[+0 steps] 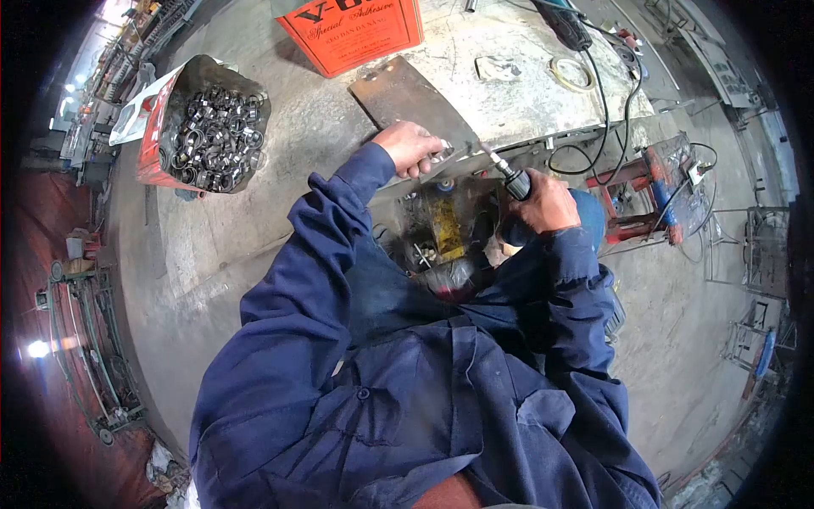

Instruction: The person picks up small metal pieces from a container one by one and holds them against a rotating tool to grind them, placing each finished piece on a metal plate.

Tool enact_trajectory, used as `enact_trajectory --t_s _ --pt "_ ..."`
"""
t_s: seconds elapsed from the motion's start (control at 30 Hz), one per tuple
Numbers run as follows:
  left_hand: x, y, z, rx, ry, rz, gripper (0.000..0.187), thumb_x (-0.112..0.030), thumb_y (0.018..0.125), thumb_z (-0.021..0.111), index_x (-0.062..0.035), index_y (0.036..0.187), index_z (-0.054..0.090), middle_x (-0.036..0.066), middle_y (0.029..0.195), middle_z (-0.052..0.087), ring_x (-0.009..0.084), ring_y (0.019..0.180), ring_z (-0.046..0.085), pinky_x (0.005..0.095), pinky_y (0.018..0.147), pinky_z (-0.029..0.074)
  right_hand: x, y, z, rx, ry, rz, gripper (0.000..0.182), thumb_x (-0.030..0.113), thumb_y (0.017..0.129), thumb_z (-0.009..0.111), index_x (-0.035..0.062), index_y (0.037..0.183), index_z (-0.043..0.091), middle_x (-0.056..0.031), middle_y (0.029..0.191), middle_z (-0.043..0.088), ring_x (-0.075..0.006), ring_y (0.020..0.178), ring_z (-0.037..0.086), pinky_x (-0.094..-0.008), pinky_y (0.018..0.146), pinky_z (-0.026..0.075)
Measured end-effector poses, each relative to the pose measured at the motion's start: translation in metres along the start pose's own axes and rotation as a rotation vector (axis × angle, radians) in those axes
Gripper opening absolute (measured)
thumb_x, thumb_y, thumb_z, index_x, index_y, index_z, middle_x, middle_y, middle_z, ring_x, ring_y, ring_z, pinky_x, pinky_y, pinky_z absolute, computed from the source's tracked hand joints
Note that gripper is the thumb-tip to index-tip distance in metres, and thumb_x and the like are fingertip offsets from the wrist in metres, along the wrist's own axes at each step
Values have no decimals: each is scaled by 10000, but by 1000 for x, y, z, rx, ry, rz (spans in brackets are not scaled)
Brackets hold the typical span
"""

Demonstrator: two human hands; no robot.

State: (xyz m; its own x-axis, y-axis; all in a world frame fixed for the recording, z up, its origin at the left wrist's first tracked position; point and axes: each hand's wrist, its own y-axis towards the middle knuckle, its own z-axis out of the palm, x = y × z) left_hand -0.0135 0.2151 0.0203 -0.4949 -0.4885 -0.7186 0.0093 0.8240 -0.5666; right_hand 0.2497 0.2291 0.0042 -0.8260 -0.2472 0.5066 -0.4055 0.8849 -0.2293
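My left hand (411,148) pinches a small shiny metal piece (443,151) by the front edge of the bench. It resembles the curled metal pieces (218,140) heaped in the cut-open tin (154,146) to the left. My right hand (547,206) is wrapped around a drill (517,182) with a black ribbed chuck, its body mostly hidden by the fingers. The drill's thin metal tip (486,151) points up and left, toward the piece in my left hand. Beneath and behind the left hand lies a brown metal plate (415,95).
An orange adhesive can (360,38) stands at the back of the bench (297,110). A tape roll (572,74), a corded power tool (564,24) and its black cable (604,110) lie to the right. Beside the bench is a red metal frame (632,229).
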Motion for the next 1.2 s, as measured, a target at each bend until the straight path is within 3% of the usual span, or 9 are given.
enact_trajectory --t_s 0.1,0.23,0.33,0.4,0.5,0.73,0.87,0.93,1.2 --pt "7 6 -2 47 -88 -3 279 -274 817 554 -6 858 622 37 628 600 105 447 519 255 402 413 1 1 0 56 -54 -11 378 214 642 690 84 985 599 -193 887 637 -376 908 592 -456 760 468" --pt "9 6 5 8 -125 23 269 -298 847 585 -32 840 628 18 615 567 77 430 489 230 380 370 9 -1 0 80 -38 -44 358 212 649 681 88 975 602 -195 881 637 -374 903 593 -456 757 470" --pt "13 8 11 -99 -28 107 264 -293 854 596 -32 849 639 24 641 587 75 500 506 228 469 405 10 3 7 86 -54 -74 355 224 652 678 91 972 602 -194 884 638 -370 900 597 -452 757 474" --pt "23 15 18 -256 45 287 261 -291 863 605 -33 874 650 34 703 623 73 633 536 229 602 430 19 7 9 114 -88 -58 363 238 654 676 90 977 599 -189 892 641 -366 901 601 -448 759 481" --pt "35 21 30 -290 -49 268 263 -278 865 617 -19 899 652 34 780 648 72 755 547 238 710 430 24 16 17 94 -68 -83 336 173 656 657 67 967 584 -207 866 632 -390 893 588 -466 737 469" --pt "59 10 53 -391 -457 382 215 -219 854 644 -4 864 651 17 756 647 62 696 522 238 649 425 29 22 33 86 -169 -96 333 170 676 627 73 991 579 -196 885 635 -376 882 601 -457 739 477" --pt "59 8 55 -423 -420 366 219 -219 853 647 0 858 649 14 760 648 55 702 519 231 661 424 23 24 42 134 -168 -127 324 158 685 622 79 997 580 -191 886 637 -369 886 604 -452 742 480" --pt "59 6 52 -370 -399 373 226 -240 871 633 -16 896 636 11 854 654 64 793 553 218 749 426 23 25 43 108 -180 -146 329 171 687 621 89 1004 584 -186 889 641 -366 887 606 -450 742 482" --pt "60 4 53 -393 -424 361 228 -232 854 650 -5 865 652 13 769 647 57 714 521 227 676 427 28 24 41 113 -174 -90 336 197 686 622 96 1005 591 -187 894 642 -366 890 607 -450 741 483"
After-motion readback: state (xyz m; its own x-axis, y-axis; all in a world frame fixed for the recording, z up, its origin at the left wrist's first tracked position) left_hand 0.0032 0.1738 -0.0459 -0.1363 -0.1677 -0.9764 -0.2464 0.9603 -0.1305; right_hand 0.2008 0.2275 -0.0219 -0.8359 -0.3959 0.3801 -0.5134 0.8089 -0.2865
